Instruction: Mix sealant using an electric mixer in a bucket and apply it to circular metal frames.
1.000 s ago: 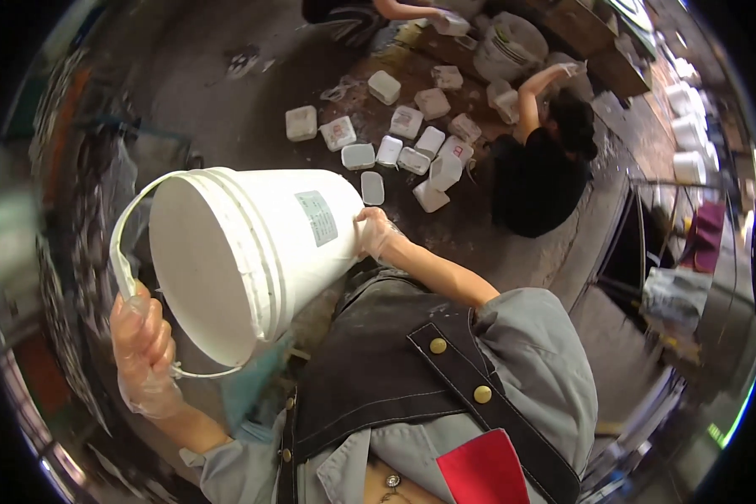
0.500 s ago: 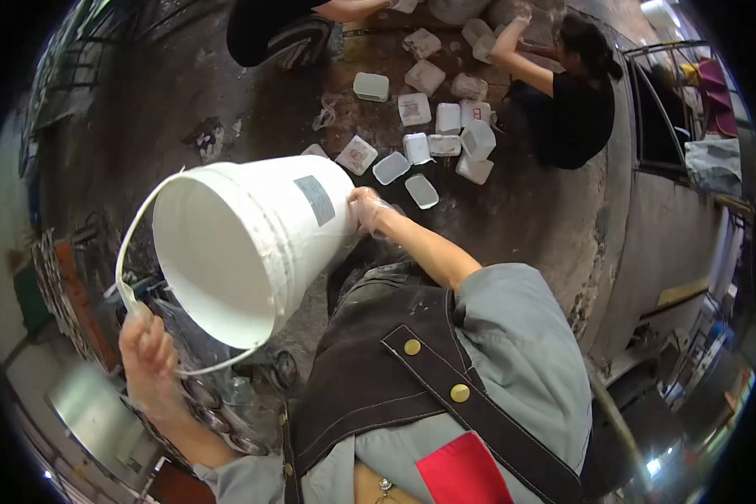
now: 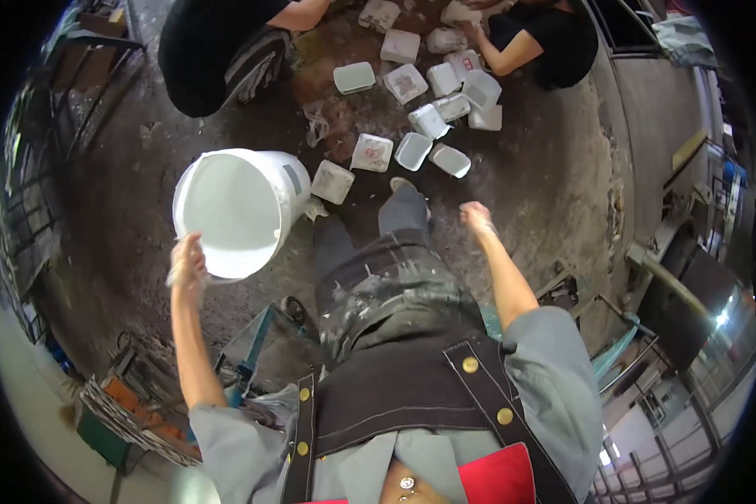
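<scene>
A large white plastic bucket point(image 3: 294, 197) hangs at my left with its mouth facing up toward me. Its inside is pale and looks bare. My left hand point(image 3: 188, 260), in a thin clear glove, is closed at the near left of the rim, gripping the bucket there; the handle itself is mostly hidden. Out to my right, away from the bucket, my right hand point(image 3: 476, 216) is in the air with its fingers curled in and nothing visible in them. On the floor ahead, a white square tub point(image 3: 332, 182) lies close beyond the bucket.
Several white tubs lie scattered ahead, including an upturned tub point(image 3: 372, 153) and an open one point(image 3: 450, 160). Two people in black crouch at the far left point(image 3: 218, 50) and far right point(image 3: 554, 50). A metal-framed cart point(image 3: 256, 344) stands near my left side.
My right hand has let go of the bucket's base and swung right. The bucket has turned more upright, mouth upward, hanging from my left hand. My view has shifted.
</scene>
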Demonstrator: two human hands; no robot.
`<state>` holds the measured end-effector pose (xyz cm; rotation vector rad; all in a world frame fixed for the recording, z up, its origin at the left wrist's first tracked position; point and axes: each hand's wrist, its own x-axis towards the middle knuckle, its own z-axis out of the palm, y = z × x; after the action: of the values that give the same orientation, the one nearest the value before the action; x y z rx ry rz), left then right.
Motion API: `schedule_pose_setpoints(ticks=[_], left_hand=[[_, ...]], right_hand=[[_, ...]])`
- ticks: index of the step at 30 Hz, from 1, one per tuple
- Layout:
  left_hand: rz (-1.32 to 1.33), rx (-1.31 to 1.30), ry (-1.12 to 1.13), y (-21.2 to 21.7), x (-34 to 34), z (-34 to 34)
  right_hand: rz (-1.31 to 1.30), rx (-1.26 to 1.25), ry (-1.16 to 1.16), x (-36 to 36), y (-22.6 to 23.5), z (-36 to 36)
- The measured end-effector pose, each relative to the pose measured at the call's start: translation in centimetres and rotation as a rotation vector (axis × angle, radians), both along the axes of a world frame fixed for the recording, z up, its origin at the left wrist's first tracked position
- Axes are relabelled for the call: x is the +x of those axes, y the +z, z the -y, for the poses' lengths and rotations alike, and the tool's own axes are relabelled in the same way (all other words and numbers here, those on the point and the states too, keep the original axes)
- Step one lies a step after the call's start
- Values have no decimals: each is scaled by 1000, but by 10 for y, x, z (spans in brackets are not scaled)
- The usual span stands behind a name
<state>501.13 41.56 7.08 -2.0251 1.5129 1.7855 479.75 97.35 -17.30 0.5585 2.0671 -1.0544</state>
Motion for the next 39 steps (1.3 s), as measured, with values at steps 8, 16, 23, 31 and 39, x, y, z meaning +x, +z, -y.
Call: schedule_pose_setpoints(ticks=[8, 16, 23, 31, 39], left_hand=[[163, 81, -285, -281, 44, 59], [445, -41, -435, -333, 61, 122], [416, -1207, -963, -301, -10, 50], [63, -735, -980, -365, -68, -60], [-233, -366, -818, -425, -95, -103]], right_hand=[[269, -133, -105, 32, -31, 32], [88, -34, 524, -96, -252, 215], [120, -66, -136, -191, -423, 358], [3, -369, -354, -180, -497, 402], [-1159, 167, 1430, -119, -425, 356]])
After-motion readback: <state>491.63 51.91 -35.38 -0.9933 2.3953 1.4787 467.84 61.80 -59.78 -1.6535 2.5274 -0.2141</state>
